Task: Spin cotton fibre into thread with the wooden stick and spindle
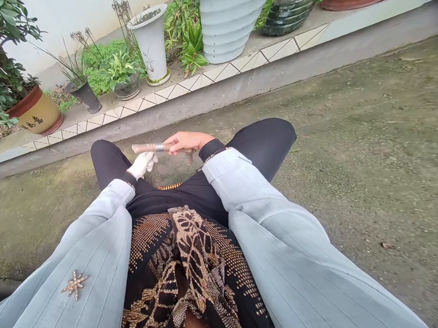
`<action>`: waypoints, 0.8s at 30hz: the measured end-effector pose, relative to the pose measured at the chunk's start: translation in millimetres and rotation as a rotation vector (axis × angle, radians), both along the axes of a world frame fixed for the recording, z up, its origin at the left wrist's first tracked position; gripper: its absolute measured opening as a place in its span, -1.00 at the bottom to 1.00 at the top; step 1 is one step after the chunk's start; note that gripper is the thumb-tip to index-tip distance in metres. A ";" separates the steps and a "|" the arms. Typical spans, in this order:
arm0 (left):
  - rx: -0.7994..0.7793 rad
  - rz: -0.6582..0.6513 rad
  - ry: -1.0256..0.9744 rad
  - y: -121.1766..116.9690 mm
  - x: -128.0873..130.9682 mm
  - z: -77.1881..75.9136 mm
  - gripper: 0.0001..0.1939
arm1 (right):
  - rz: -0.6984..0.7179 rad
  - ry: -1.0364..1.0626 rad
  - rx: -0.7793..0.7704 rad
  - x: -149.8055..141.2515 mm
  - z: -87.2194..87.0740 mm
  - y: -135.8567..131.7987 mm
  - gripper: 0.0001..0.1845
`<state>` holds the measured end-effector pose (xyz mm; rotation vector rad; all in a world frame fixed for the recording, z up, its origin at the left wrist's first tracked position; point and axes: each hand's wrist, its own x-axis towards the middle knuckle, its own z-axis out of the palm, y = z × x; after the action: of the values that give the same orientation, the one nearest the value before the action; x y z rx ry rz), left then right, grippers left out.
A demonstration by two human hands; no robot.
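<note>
A short wooden handle [145, 148] fitted with a metal band [160, 148] is held crosswise between the knees of the black trousers [268, 142], above the concrete ground [354, 142]. The right hand [186, 142], bare, is closed over the wood from above, just beside the band. The left hand [142, 164], in a white glove [141, 165], is curled narrowly against the underside of the handle near its far end. Pale striped sleeves [261, 201] run out to both wrists, and a star brooch [74, 284] is pinned to the left one. Beyond the hands, a tiled ledge [171, 94] is lined with potted plants, among them a white flared planter [150, 43], a ribbed pale planter [227, 21] and an ochre pot [38, 113] bearing black characters.
</note>
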<state>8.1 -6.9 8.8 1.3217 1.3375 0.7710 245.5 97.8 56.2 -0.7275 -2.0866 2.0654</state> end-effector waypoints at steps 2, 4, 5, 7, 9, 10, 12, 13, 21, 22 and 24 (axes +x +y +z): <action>0.014 -0.056 0.013 -1.7 2.7 -4.3 -0.29 | -0.295 0.136 -0.011 -0.4 2.2 2.5 -0.92; -0.002 -0.159 0.085 -3.8 6.3 -9.7 -0.29 | -0.468 0.086 0.044 -4.1 2.5 2.9 -0.95; -0.019 -0.210 0.127 -4.7 8.1 -12.1 -0.30 | -0.491 -0.022 0.127 -6.6 2.1 2.6 -0.89; -0.042 -0.272 0.175 -5.7 10.6 -15.2 -0.34 | -0.440 -0.325 0.340 -11.3 0.6 1.3 -0.76; -0.019 -0.246 0.195 -5.5 11.2 -15.1 -0.39 | -0.325 -0.590 0.498 -15.0 -2.7 -0.5 -0.71; -0.001 -0.215 0.206 -5.1 10.7 -14.0 -0.42 | -0.268 -0.673 0.526 -16.4 -5.2 -1.6 -0.72; 0.032 -0.156 0.229 -4.2 8.8 -10.8 -0.48 | -0.147 -0.744 0.482 -18.5 -11.8 -4.3 -0.78; 0.039 -0.134 0.232 -3.8 7.7 -9.2 -0.49 | -0.075 -0.764 0.440 -19.2 -15.5 -5.8 -0.80; -0.010 -0.011 0.126 1.2 2.1 -8.9 -0.42 | 0.373 -0.452 0.038 -10.2 -19.7 -1.3 -0.48; -0.008 0.011 0.101 1.7 1.6 -9.1 -0.40 | 0.327 -0.340 0.023 -7.3 -16.9 1.1 -0.48; 0.000 0.027 0.055 1.7 1.2 -8.9 -0.38 | 0.131 -0.107 0.014 -2.6 -11.1 5.2 -0.57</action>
<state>9.3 -5.2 -0.1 1.3352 1.4022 0.7575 242.9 103.0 45.1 -0.7343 -2.2608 2.1195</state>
